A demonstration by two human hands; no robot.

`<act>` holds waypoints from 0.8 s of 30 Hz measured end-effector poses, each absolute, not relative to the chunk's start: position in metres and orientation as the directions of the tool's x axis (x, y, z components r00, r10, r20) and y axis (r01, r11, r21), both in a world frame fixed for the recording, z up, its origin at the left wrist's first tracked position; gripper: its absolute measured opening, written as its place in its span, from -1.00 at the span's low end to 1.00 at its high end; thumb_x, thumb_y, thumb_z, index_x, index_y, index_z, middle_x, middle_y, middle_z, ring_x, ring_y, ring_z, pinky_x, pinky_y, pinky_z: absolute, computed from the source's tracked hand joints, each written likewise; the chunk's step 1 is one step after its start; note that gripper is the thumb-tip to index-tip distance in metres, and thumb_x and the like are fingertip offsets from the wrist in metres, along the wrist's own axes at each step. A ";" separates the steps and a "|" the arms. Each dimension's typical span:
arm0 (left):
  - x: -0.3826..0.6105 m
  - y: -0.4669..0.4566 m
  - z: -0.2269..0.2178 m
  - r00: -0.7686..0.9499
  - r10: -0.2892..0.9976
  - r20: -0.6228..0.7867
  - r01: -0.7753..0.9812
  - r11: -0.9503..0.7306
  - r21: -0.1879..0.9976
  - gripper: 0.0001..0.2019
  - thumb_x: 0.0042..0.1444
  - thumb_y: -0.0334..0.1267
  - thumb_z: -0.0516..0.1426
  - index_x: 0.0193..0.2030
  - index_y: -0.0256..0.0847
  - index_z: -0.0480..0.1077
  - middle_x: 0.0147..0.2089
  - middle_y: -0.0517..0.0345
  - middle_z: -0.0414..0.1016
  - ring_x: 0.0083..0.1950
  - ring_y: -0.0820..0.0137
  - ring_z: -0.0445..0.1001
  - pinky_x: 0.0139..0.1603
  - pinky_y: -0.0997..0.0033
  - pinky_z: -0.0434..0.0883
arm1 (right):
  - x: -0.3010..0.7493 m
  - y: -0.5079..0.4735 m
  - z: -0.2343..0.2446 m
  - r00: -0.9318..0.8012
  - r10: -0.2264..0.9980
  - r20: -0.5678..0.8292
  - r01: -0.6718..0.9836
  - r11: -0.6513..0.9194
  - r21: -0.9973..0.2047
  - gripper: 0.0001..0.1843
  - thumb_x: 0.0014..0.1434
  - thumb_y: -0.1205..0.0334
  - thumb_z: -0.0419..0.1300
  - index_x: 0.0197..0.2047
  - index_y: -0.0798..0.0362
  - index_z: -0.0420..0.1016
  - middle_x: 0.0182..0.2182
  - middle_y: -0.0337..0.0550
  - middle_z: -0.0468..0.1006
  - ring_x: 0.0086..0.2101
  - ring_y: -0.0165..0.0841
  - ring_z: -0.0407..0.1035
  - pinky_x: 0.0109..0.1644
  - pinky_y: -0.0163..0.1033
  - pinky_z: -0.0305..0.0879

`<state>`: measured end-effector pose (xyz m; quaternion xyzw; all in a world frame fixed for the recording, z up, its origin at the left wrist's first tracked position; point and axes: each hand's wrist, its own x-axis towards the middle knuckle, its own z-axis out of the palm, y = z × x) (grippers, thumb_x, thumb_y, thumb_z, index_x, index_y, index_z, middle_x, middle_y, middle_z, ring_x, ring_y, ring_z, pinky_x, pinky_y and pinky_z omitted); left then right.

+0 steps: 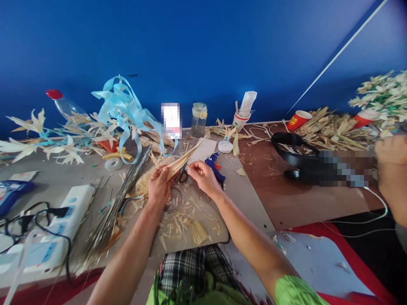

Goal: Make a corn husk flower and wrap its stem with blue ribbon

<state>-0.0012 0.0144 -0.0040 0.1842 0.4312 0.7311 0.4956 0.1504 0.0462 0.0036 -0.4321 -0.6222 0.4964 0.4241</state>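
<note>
My left hand [159, 185] is closed around a bunch of pale dried corn husk [182, 163], whose long strips point up to the right. Just right of the husk is my right hand [205, 178], thumb and fingers pinched together; whatever sits between them is too small to make out. Dark-handled scissors [183, 175] lie on the table between the hands. Beside my right wrist rests a blue tool with a red part [215, 166], partly hidden. A coil of thin wire [175, 200] and scattered husk scraps [199, 232] lie below the hands.
To the left are a bundle of thin wires [122, 199], a white power strip [68, 224] with black cords, and husk flowers with blue ribbon [119, 106]. A glass jar [199, 120] stands behind. At right lie a black strap [294, 148] and another person's arm [392, 173].
</note>
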 end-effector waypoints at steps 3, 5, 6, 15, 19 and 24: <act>-0.011 0.017 -0.002 -0.578 0.813 -0.072 -0.489 -0.275 0.828 -0.73 -0.18 -0.23 0.32 -0.36 -0.24 0.38 -0.37 0.23 0.46 -0.27 0.39 0.49 -0.14 0.18 0.50 | 0.152 0.050 -0.001 -0.218 0.960 0.179 0.192 0.222 -0.956 -0.76 0.10 0.12 0.13 -0.26 0.13 0.40 -0.37 -0.14 0.49 -0.42 -0.43 0.34 -0.31 -0.33 0.29; -0.015 0.018 -0.003 -0.624 0.781 -0.029 -0.437 -0.318 0.841 -0.74 -0.16 -0.21 0.31 -0.36 -0.23 0.38 -0.37 0.24 0.45 -0.27 0.40 0.48 -0.13 0.17 0.49 | 0.151 0.049 -0.003 -0.221 0.941 0.255 0.310 0.316 -0.897 -0.80 0.14 0.17 0.10 -0.26 0.13 0.43 -0.32 -0.08 0.51 -0.36 -0.40 0.37 -0.25 -0.32 0.30; -0.016 0.018 -0.003 -0.635 0.772 -0.014 -0.412 -0.324 0.852 -0.75 -0.15 -0.20 0.30 -0.35 -0.23 0.38 -0.36 0.24 0.44 -0.26 0.40 0.48 -0.13 0.17 0.48 | 0.150 0.048 -0.004 -0.240 0.928 0.284 0.372 0.358 -0.856 -0.80 0.15 0.20 0.09 -0.25 0.13 0.44 -0.30 -0.06 0.52 -0.33 -0.38 0.38 -0.22 -0.31 0.30; -0.015 0.020 -0.007 -0.654 0.756 0.031 -0.352 -0.340 0.872 -0.78 -0.11 -0.17 0.26 -0.35 -0.22 0.38 -0.36 0.20 0.45 -0.28 0.39 0.48 -0.19 0.28 0.46 | 0.128 0.027 0.013 -0.446 0.887 0.118 0.767 0.446 -0.462 -0.72 0.24 0.18 0.02 -0.03 0.04 0.39 -0.16 -0.06 0.57 -0.16 -0.29 0.45 -0.13 -0.28 0.28; -0.016 0.019 -0.009 -0.647 0.762 0.041 -0.346 -0.341 0.874 -0.78 -0.09 -0.16 0.24 -0.34 -0.22 0.39 -0.36 0.20 0.46 -0.32 0.42 0.47 -0.23 0.34 0.45 | 0.116 0.029 0.021 -0.427 0.902 0.058 0.843 0.421 -0.334 -0.71 0.24 0.14 0.00 -0.05 0.05 0.37 -0.18 -0.02 0.57 -0.17 -0.22 0.47 -0.16 -0.24 0.30; -0.019 0.020 -0.014 -0.647 0.762 0.026 -0.349 -0.326 0.879 -0.75 -0.07 -0.13 0.23 -0.30 -0.23 0.39 -0.35 0.19 0.45 -0.37 0.47 0.44 -0.30 0.42 0.42 | 0.096 0.041 0.030 -0.351 0.936 -0.033 0.908 0.331 -0.257 -0.65 0.23 0.10 -0.01 -0.03 0.12 0.37 -0.22 0.08 0.58 -0.19 -0.15 0.49 -0.20 -0.18 0.34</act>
